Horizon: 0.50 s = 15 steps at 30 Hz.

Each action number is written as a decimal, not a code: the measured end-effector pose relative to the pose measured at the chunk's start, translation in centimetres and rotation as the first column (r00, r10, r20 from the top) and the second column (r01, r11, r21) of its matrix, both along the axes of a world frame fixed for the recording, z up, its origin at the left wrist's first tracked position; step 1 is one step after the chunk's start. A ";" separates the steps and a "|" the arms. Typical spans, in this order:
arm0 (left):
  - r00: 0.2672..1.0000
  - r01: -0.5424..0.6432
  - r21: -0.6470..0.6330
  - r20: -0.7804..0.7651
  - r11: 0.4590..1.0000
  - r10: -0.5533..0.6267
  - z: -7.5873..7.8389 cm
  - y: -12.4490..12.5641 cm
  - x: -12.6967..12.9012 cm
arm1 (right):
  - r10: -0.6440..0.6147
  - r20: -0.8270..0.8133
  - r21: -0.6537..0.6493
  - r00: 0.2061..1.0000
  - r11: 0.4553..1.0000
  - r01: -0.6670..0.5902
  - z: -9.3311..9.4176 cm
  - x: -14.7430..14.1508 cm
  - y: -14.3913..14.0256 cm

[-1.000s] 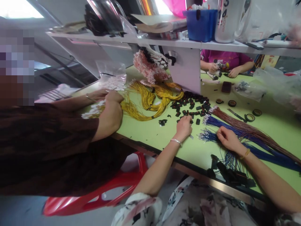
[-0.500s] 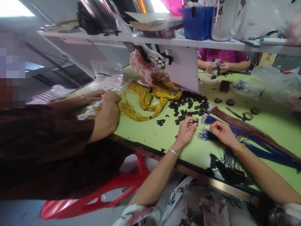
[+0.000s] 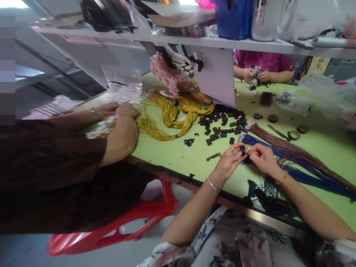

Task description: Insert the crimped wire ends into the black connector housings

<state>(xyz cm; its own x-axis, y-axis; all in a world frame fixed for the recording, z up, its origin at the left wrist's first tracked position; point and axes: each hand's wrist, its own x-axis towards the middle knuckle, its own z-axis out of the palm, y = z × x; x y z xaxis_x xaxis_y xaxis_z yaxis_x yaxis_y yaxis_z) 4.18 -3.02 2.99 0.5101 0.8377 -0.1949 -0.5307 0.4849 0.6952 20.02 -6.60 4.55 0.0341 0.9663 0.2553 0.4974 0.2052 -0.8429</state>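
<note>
My left hand point(image 3: 230, 160) is closed on a small black connector housing point(image 3: 243, 150), held upright between thumb and fingers. Close beside it, my right hand point(image 3: 263, 158) pinches a thin wire, whose small pale tip points at the housing. Most of that wire is hidden by the fingers. Beneath and behind my right hand lie bundles of blue wires point(image 3: 313, 178) with silvery ends. A bundle of brown wires point(image 3: 292, 145) runs alongside. Many loose black housings point(image 3: 214, 136) are scattered beyond my left hand.
A dark blade point(image 3: 213, 157) lies left of my left hand. Yellow wire bundles point(image 3: 178, 126), tape rolls point(image 3: 273, 118) and a knife point(image 3: 278, 132) lie farther off. Black pieces point(image 3: 274, 204) sit at the near edge. A co-worker's arm point(image 3: 119, 142) reaches in from the left; another person sits opposite.
My left hand has moved right and slightly nearer with the black housing, now almost meeting my right hand. The dark blade it covered shows now. My right hand stays nearly in place.
</note>
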 end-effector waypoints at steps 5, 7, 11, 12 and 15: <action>1.000 0.013 0.008 0.002 1.000 -0.013 0.1 -0.2 0.1 | -0.005 0.088 0.031 0.996 1.000 0.002 0.3 -0.2 -0.2; 1.000 0.017 0.017 0.004 1.000 -0.017 0.0 -0.2 0.0 | -0.010 0.084 0.027 0.996 1.000 0.007 0.4 -0.2 -0.2; 1.000 -0.004 0.071 -0.023 0.997 0.006 -0.4 -0.1 -0.1 | 0.003 0.000 -0.050 1.000 0.999 -0.003 0.3 -0.3 -0.1; 0.999 -0.016 0.097 -0.038 0.995 0.019 -0.5 -0.1 0.0 | 0.010 -0.033 -0.075 0.999 0.997 -0.012 0.2 -0.3 0.0; 0.993 -0.050 0.178 -0.096 0.983 0.068 -0.8 -0.3 0.1 | 0.033 -0.093 -0.106 0.995 0.993 -0.043 0.0 -0.4 0.1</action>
<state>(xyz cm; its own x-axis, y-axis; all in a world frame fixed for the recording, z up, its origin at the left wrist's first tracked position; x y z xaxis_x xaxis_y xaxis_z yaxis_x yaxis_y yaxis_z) 4.24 -3.33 2.15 0.4442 0.8913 -0.0910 -0.4772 0.3214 0.8179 19.66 -6.55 4.59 0.0154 0.9890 0.1472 0.4112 0.1279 -0.9025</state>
